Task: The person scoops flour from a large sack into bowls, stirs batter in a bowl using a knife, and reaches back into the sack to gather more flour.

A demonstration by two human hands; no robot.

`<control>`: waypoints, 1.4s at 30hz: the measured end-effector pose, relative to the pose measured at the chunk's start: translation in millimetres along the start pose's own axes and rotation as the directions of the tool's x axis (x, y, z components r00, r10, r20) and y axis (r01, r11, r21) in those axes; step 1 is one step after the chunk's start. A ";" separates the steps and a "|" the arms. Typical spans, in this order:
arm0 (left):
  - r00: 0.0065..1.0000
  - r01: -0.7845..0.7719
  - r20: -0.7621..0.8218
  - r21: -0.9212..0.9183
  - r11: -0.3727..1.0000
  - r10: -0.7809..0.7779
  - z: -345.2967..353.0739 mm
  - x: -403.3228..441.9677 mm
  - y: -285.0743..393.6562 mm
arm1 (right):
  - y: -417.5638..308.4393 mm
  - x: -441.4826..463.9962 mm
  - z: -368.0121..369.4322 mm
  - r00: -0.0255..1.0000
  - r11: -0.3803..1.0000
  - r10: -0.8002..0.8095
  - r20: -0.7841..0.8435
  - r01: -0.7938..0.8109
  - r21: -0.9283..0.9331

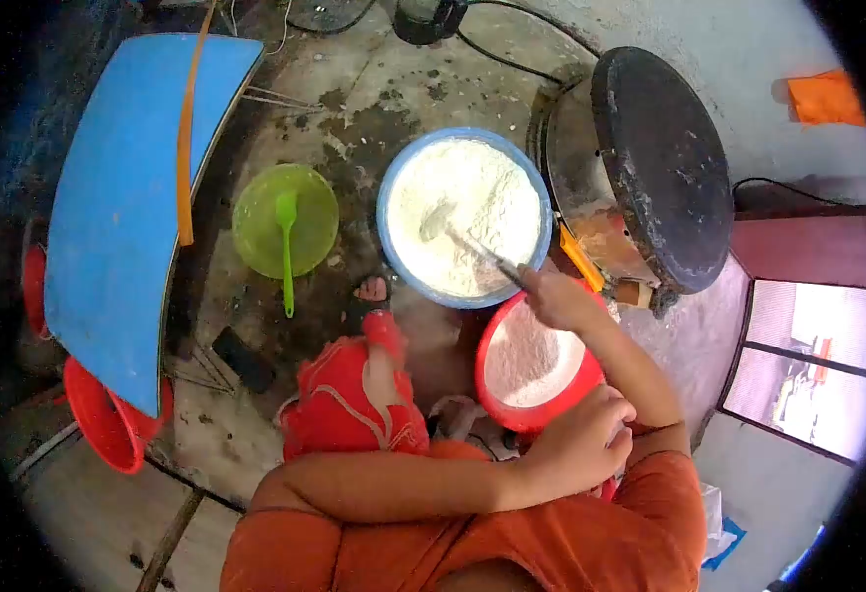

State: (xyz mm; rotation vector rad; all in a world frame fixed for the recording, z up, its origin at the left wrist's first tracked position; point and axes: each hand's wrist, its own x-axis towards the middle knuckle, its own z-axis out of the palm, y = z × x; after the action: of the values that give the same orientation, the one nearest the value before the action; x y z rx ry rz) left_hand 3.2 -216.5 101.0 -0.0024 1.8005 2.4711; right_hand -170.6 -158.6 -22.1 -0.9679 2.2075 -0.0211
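My right hand is closed round the handle of a metal spoon, whose head rests in white flour in a blue-rimmed basin. Below that hand is a red basin holding a pale pinkish powder. My left hand lies across my body near the right forearm, its fingers curled; whether anything is inside them is hidden. Left of the flour, a green spatula lies over a green bowl.
A blue-topped table stands at the left with an orange strap. Red tubs sit beneath it. At the right is a large metal drum with a dark round top. Cables run behind on the stained floor.
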 end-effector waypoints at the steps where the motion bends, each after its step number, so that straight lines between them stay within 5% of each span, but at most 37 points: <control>1: 1.000 0.005 -0.008 -0.009 1.000 -0.006 0.6 -0.3 -1.1 | -5.0 9.5 17.1 0.999 0.999 -0.051 0.018 0.051 -0.015; 2: 0.999 -0.020 -0.024 0.018 1.000 0.021 0.6 0.6 -2.9 | -14.5 19.7 32.6 0.998 0.999 0.049 0.047 -0.048 -0.015; 5: 0.994 -0.066 -0.079 0.100 0.993 0.074 4.0 4.9 -8.3 | -14.4 62.5 84.4 0.965 0.996 -0.034 -0.261 0.053 0.066; 6: 0.999 -0.008 -0.035 0.082 0.997 0.011 -0.7 6.8 -2.2 | -22.5 62.2 74.7 0.966 0.997 -0.032 -0.258 0.051 0.064; 8: 0.999 -0.018 -0.050 0.072 0.997 0.022 3.6 5.3 -6.1 | -41.7 56.3 41.8 0.977 0.873 0.175 -0.122 -0.097 0.477; 11: 0.999 -0.010 -0.042 0.083 0.996 0.013 0.5 6.2 -3.5 | -38.4 41.3 32.8 0.974 0.747 0.213 -0.080 -0.110 0.655; 16: 0.996 -0.040 -0.075 0.058 0.998 0.044 0.0 4.2 0.2 | -44.4 -9.0 7.8 0.963 0.972 0.036 -0.266 0.027 0.232; 18: 0.998 -0.011 -0.054 0.033 0.999 0.013 -2.7 4.4 2.8 | -47.4 -20.0 6.4 0.981 0.996 -0.027 -0.192 0.011 -0.087; 19: 0.998 -0.023 -0.060 0.048 0.999 0.026 -2.3 5.0 1.9 | -63.6 -20.7 -1.0 0.995 0.985 0.083 -0.051 -0.089 -0.149; 22: 0.997 -0.034 -0.071 0.100 0.994 0.042 -0.7 8.7 -3.1 | -57.6 12.8 45.7 0.997 0.992 0.036 -0.074 -0.044 -0.121; 28: 0.996 -0.009 -0.084 0.089 0.996 0.017 2.7 11.1 -2.6 | -54.6 48.6 66.7 0.956 0.903 0.116 -0.271 0.012 0.429; 31: 0.998 0.017 -0.055 0.104 0.994 -0.011 2.4 11.5 -2.6 | -52.8 29.6 55.7 0.949 0.849 0.176 -0.262 -0.012 0.529; 33: 0.999 0.014 -0.052 0.097 0.995 -0.009 1.0 9.7 0.3 | -44.9 15.3 48.4 0.954 0.904 0.069 -0.293 0.064 0.423; 36: 0.999 0.007 -0.054 0.084 0.996 -0.002 -1.3 7.5 4.1 | -70.4 -12.0 9.4 0.992 0.993 0.115 -0.056 -0.116 -0.001; 39: 0.999 0.000 -0.049 0.099 0.995 0.005 -0.6 6.8 -0.3 | -90.2 -2.3 11.3 0.993 0.992 0.117 -0.015 -0.117 -0.040; 42: 0.998 -0.002 -0.057 0.129 0.992 0.009 2.2 9.4 -3.9 | -67.2 51.6 70.4 0.988 0.996 0.065 -0.142 -0.055 0.070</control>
State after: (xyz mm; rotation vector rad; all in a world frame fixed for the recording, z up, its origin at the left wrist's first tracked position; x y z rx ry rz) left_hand -5.8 -212.7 97.5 -0.0607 1.9831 2.3768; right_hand -108.3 -222.4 -86.8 -0.8879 2.3521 -0.1396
